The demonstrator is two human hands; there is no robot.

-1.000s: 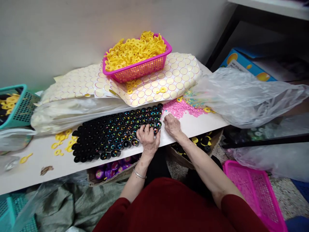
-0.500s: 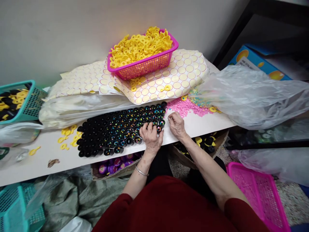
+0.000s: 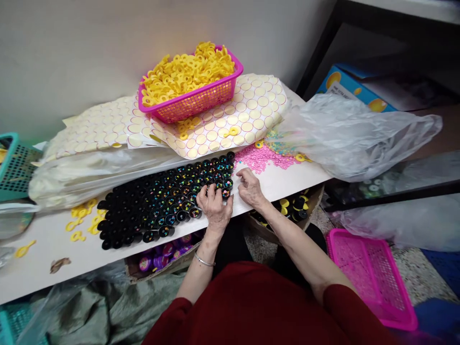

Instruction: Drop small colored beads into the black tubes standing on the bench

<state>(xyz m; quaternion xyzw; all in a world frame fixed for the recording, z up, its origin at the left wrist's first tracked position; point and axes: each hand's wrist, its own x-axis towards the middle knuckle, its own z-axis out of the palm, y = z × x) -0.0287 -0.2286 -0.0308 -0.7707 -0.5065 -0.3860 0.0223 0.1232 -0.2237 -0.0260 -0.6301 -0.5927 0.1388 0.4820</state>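
Note:
A block of small black round cups [image 3: 158, 201] lies on the white table [image 3: 64, 244]; those on the right hold coloured beads. My left hand [image 3: 214, 207] rests at the block's right front corner, its curled fingertips touching the cups. My right hand [image 3: 250, 187] lies just right of the block, fingers bent and pinched together near the cup at the corner. What the fingers hold is too small to make out. A heap of pink beads [image 3: 266, 158] lies behind my right hand.
A pink basket of yellow rings [image 3: 190, 81] sits on sheets of round stickers [image 3: 247, 115]. Clear plastic bags [image 3: 352, 139] lie to the right, a teal basket [image 3: 16, 165] at the left edge. Loose yellow rings [image 3: 81, 218] lie left of the cups. A pink basket [image 3: 370, 278] sits on the floor.
Both hands stay at the right end of the cup block with small finger movements. The camera has shifted, so the whole scene sits slightly further left in the picture.

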